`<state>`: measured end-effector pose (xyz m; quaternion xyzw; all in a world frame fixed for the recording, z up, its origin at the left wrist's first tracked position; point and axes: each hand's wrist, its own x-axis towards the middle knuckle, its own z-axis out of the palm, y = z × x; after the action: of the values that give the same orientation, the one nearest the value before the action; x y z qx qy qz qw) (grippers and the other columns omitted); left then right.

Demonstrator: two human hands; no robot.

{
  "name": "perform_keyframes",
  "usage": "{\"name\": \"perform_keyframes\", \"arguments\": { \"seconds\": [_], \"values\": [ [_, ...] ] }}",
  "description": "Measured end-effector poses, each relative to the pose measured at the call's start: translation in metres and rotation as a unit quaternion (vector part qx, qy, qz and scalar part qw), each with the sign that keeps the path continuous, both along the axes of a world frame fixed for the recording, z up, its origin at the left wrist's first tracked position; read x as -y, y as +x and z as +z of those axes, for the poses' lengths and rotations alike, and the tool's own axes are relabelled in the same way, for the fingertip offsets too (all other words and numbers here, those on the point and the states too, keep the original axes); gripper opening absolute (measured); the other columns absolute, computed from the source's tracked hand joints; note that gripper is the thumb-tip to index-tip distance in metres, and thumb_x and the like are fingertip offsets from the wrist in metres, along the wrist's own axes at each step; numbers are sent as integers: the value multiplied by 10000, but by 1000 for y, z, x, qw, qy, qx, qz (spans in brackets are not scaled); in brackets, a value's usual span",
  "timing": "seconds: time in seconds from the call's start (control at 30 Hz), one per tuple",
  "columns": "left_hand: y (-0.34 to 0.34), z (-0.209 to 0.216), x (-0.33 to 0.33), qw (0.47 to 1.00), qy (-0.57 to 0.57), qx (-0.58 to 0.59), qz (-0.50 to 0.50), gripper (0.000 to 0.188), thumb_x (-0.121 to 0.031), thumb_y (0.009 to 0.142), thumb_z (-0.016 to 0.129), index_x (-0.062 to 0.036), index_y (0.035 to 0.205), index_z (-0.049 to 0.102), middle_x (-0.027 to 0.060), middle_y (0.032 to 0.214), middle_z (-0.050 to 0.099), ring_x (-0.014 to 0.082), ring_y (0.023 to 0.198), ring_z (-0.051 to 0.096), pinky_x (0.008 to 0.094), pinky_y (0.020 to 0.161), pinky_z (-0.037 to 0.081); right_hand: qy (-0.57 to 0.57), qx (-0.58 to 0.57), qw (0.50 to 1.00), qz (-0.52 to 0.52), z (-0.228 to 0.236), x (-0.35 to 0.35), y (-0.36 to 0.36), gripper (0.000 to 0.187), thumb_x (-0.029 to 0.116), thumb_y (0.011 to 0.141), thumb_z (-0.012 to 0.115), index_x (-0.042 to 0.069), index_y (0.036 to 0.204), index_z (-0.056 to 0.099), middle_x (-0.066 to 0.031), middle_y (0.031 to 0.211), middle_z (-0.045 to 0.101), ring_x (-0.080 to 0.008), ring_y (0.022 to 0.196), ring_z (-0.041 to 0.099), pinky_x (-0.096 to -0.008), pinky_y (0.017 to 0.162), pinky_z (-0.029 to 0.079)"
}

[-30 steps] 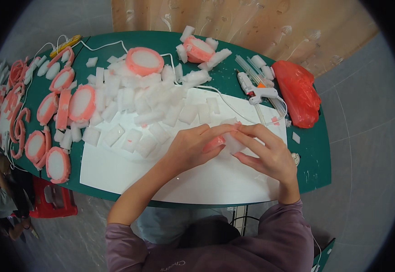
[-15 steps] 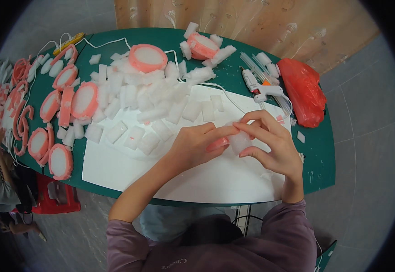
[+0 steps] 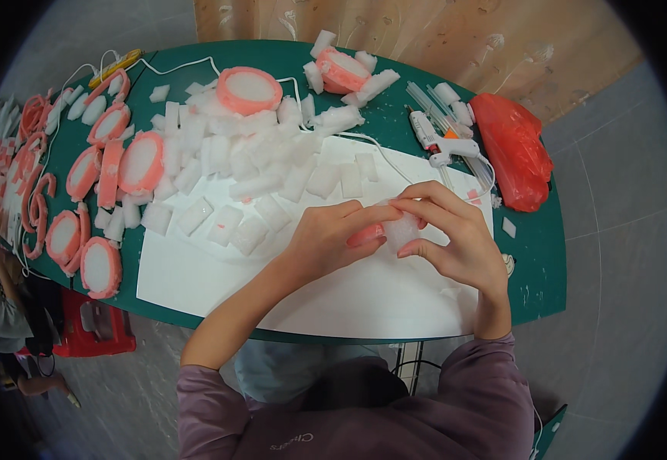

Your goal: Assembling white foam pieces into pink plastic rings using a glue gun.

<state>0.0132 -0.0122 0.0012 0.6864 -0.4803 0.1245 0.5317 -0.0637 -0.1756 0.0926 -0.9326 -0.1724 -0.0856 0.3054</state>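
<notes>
Over the white board (image 3: 333, 303), my two hands meet around one small piece of work. My left hand (image 3: 326, 239) is closed on a pink foam piece (image 3: 366, 234), its fingers reaching to the top. My right hand (image 3: 462, 239) pinches a white foam block (image 3: 402, 229) between thumb and fingers, right beside the pink piece. Whether the two pieces are joined cannot be seen, since fingers cover their upper edges. Left of my hands, several loose white foam blocks (image 3: 249, 235) lie on the board.
A white glue gun (image 3: 450, 147) and clear glue sticks (image 3: 427, 102) lie at the back right, by a red plastic bag (image 3: 508, 153). White foam blocks (image 3: 222, 153) are heaped mid-table among pink-rimmed foam rounds (image 3: 142, 163). A white cord (image 3: 383, 157) crosses the green table (image 3: 536, 268).
My right fingers and thumb have shifted slightly left, and the white foam block now sits closer against the pink piece. The whole view has moved a little.
</notes>
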Motion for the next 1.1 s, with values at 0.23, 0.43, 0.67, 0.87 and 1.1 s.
{"name": "perform_keyframes", "arguments": {
  "seconds": [0.23,0.43,0.67,0.87,1.1],
  "values": [
    [-1,3,-4,999,38,-17,-18,385,-33,606,692,-109,972,600,62,710,588,204,577,570,278,516,451,-1,-2,1000,4,2,0,0,508,211,581,754,39,1032,596,-65,1003,552,-193,802,536,-268,675,457],
    [-1,8,-9,993,117,31,4,410,-102,611,722,-124,998,588,58,748,611,207,582,581,292,514,462,20,-7,1000,23,7,1,-2,521,219,576,758,25,1029,589,-81,1010,543,-192,794,530,-267,671,452],
    [0,-4,-3,979,194,-46,39,448,-348,681,680,-30,967,548,111,1041,585,263,596,605,365,537,478,-32,13,999,17,9,14,-5,499,117,596,741,-3,1045,560,-125,995,530,-221,736,525,-280,655,432],
    [-7,-2,-3,983,160,-35,81,485,-310,693,671,30,968,461,192,659,577,368,645,586,415,553,462,20,3,999,37,7,17,0,457,160,655,705,-30,1043,559,-141,992,523,-232,771,527,-294,644,438],
    [-4,-10,1,992,115,-59,9,439,-287,684,673,28,893,450,199,653,563,387,640,564,435,569,446,-59,35,997,31,0,27,0,466,215,714,663,-21,1091,524,-121,1050,497,-230,863,512,-287,685,424]
  ]
}}
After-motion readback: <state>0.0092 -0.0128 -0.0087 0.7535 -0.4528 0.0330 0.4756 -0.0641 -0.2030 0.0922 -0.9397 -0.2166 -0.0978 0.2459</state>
